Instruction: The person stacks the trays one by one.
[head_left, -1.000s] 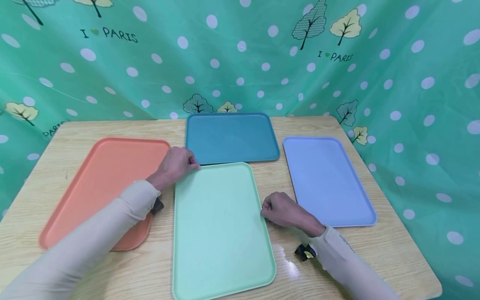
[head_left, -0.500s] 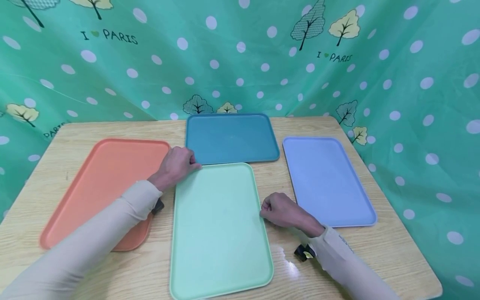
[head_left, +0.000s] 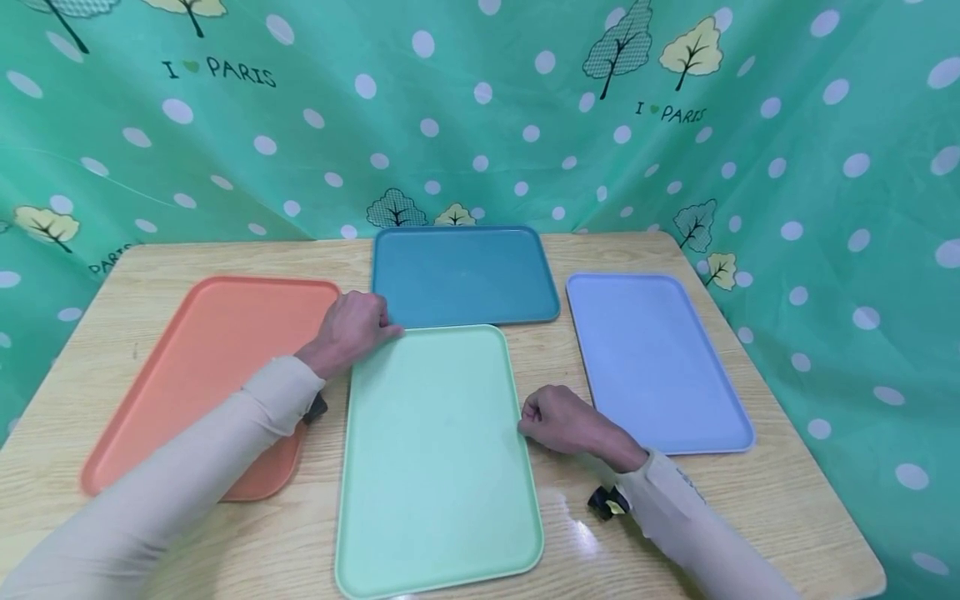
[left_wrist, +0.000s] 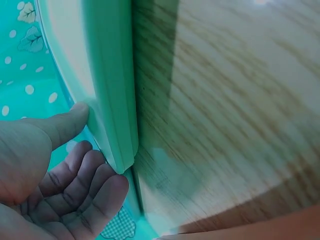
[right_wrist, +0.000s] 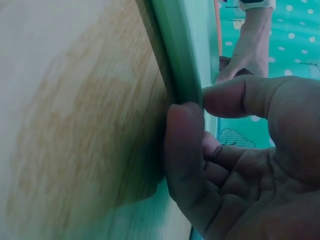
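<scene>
A light green rectangular tray (head_left: 442,467) lies lengthwise at the front middle of the table. At its far left corner my left hand (head_left: 349,330) holds the rim. In the left wrist view, the thumb (left_wrist: 72,122) touches the tray's upper rim and the other fingers are curled by the corner. My right hand (head_left: 561,419) pinches the tray's right long side. The right wrist view shows thumb and forefinger (right_wrist: 185,145) closing on that green edge (right_wrist: 182,65), the remaining fingers curled behind.
A teal tray (head_left: 465,275) lies crosswise right behind the green one. An orange-red tray (head_left: 225,358) is on the left, partly under my left arm. A periwinkle tray (head_left: 660,362) lies at right. Dotted green cloth (head_left: 480,117) hangs behind the wooden table (head_left: 795,508).
The near end of the green tray has swung slightly left, turning about its far end. My right hand shifted a little left with it; my left hand has hardly moved.
</scene>
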